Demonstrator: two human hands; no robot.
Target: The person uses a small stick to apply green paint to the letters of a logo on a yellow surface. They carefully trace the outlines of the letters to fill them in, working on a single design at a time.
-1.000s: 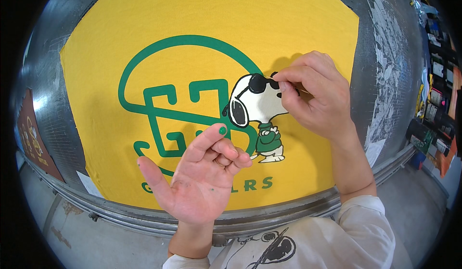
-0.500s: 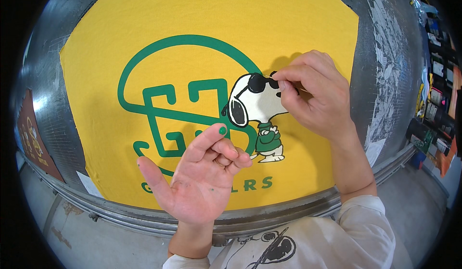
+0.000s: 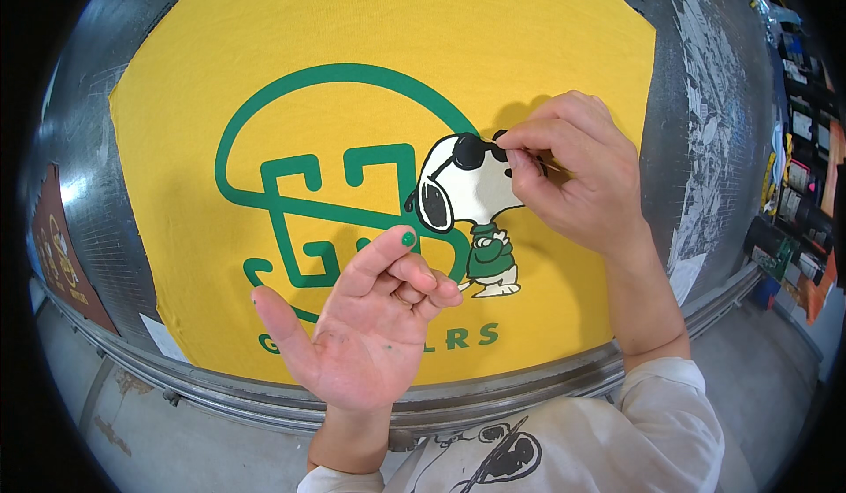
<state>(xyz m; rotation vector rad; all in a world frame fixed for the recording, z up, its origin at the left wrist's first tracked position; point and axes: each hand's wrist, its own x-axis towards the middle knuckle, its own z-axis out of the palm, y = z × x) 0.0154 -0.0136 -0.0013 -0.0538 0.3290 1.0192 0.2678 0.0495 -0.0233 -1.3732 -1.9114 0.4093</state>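
Note:
A yellow fabric piece (image 3: 397, 26) bears a green line emblem (image 3: 344, 73), lettering and a printed white cartoon dog (image 3: 436, 207) with dark glasses and a green top. My right hand (image 3: 568, 171) is pinched over the dog's face at the glasses; what its fingers hold is too small and hidden to make out. My left hand (image 3: 357, 334) is palm up over the print's lower part, thumb spread and other fingers partly bent, holding nothing. Green paint or ink covers its index fingertip.
The fabric lies on a dark metal board (image 3: 709, 105) with a metal rail (image 3: 723, 303) along the near edge. A brown printed piece (image 3: 66, 273) lies at far left. Dark containers and assorted items (image 3: 793, 202) crowd the right side. Concrete floor (image 3: 123, 405) shows below.
My right hand's fingers have shifted very slightly over the dog's glasses. My left hand stays in the same place.

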